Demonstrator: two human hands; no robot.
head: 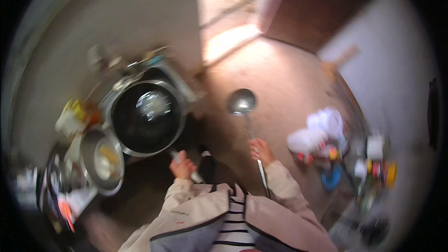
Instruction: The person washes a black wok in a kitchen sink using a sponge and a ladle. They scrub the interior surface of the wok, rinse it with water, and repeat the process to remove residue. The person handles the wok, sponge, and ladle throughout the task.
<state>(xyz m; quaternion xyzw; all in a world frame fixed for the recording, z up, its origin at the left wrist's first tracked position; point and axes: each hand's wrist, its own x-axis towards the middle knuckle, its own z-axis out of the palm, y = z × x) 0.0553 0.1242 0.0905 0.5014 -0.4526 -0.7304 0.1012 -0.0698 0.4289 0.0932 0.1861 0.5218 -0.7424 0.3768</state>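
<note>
My right hand (261, 151) grips the long metal handle of a ladle (242, 101), its round bowl held out over the floor in front of me. My left hand (182, 166) is closed around a light-coloured handle (197, 177) that slants towards the large dark wok (147, 117). Whether that handle joins the wok is too blurred to tell. The wok has a shiny pale rim, and a bright reflection lies in its bottom. At its lower left, a metal basin (119, 178) holds something yellow and something white.
Yellow and white packages (71, 117) sit left of the wok. White containers (325, 122), a blue round item (331, 177) and several blurred jars (379, 171) are at the right. Brown floor (283, 91) stretches towards a bright doorway (231, 38) beside a dark door (311, 10).
</note>
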